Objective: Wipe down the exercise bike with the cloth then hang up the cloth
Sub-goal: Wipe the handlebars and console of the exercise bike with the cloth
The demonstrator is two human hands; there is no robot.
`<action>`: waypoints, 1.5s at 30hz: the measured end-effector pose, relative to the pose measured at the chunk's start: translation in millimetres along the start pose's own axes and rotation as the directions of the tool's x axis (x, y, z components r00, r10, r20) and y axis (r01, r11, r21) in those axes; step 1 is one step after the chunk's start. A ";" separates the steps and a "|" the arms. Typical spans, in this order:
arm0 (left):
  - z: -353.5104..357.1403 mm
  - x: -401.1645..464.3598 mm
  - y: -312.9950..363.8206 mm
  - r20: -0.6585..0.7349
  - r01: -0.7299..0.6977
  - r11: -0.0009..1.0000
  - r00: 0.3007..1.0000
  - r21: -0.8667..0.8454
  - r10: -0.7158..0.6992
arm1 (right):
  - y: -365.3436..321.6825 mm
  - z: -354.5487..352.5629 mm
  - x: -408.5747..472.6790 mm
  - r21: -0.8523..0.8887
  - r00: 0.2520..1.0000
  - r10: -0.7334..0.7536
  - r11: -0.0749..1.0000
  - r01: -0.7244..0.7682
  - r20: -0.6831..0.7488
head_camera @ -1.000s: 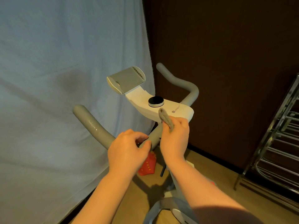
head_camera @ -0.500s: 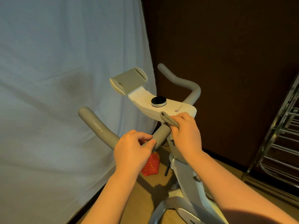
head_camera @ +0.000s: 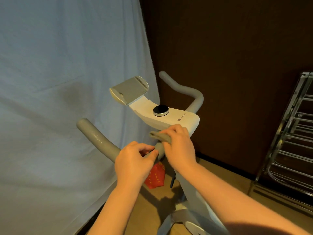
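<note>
Mostly hidden, the cloth point(head_camera: 160, 136) sits gripped in the right hand point(head_camera: 179, 148); left hand point(head_camera: 133, 162) grips handlebar point(head_camera: 100, 141).

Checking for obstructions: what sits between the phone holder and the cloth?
In the head view, the black dial on the white console lies between the phone holder and cloth.

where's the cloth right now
In the head view the grey cloth sits just right of centre, gripped by the right hand against the handlebar stem, under the white console.
</note>
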State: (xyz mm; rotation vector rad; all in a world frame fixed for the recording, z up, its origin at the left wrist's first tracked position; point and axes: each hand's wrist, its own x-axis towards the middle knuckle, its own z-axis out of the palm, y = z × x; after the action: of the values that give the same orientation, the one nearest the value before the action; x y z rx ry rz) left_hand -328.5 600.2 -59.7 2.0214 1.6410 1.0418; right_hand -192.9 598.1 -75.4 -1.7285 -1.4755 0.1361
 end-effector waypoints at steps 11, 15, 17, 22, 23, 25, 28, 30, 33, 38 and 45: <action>1.5 -1.0 -1.0 -0.022 0.009 1.000 1.000 -0.021 -0.010 | 15.6 -7.7 10.6 -0.087 0.999 0.042 0.995 -0.043 -0.017; 2.7 -2.6 -1.5 -0.039 0.000 1.000 0.999 -0.029 -0.001 | -11.9 15.9 -18.3 0.369 0.918 0.355 0.889 -0.272 -0.179; 3.1 -2.2 -1.1 -0.033 -0.002 0.999 0.999 -0.033 0.001 | -17.5 22.4 -17.5 0.610 0.813 0.564 0.697 -0.377 -0.142; 3.4 -2.4 -2.8 -0.040 -0.010 0.999 0.999 -0.040 0.008 | -29.6 23.7 -3.4 0.770 0.674 0.731 0.491 -0.407 -0.110; 3.6 -3.2 -3.2 -0.042 -0.013 0.999 0.999 -0.046 0.011 | -33.3 27.0 -9.3 0.769 0.688 0.718 0.499 -0.399 -0.108; 3.9 -3.7 -3.3 -0.042 -0.015 0.998 0.999 -0.056 0.013 | -28.8 29.4 -11.6 0.759 0.713 0.693 0.517 -0.396 -0.101; 3.6 -3.4 -3.4 -0.041 -0.009 0.998 0.999 -0.056 0.006 | -6.5 19.4 7.8 0.728 0.665 0.739 0.515 -0.453 -0.109; 3.8 -3.9 -3.3 -0.045 -0.005 0.999 0.999 -0.054 0.003 | -0.2 19.2 2.6 0.673 0.700 0.697 0.592 -0.444 -0.151; 2.8 -5.1 -1.7 -0.043 -0.007 0.999 0.999 -0.049 0.005 | 2.9 21.5 -17.9 0.507 0.879 0.425 0.818 -0.272 -0.214; -1.9 -7.0 0.1 -0.014 -0.041 0.998 0.999 0.045 0.042 | 14.8 -4.4 8.7 0.077 0.981 0.152 0.987 -0.144 -0.117; -20.6 -9.4 -11.4 0.031 -0.126 0.992 0.992 -0.009 0.126 | 5.1 -15.3 12.0 -0.032 0.991 -0.062 0.997 0.066 0.120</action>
State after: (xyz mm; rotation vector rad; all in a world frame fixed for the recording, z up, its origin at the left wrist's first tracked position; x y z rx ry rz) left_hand -351.7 590.7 -56.4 2.1492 1.5091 1.0506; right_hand -176.7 600.8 -63.8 -1.7251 -1.6272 0.1819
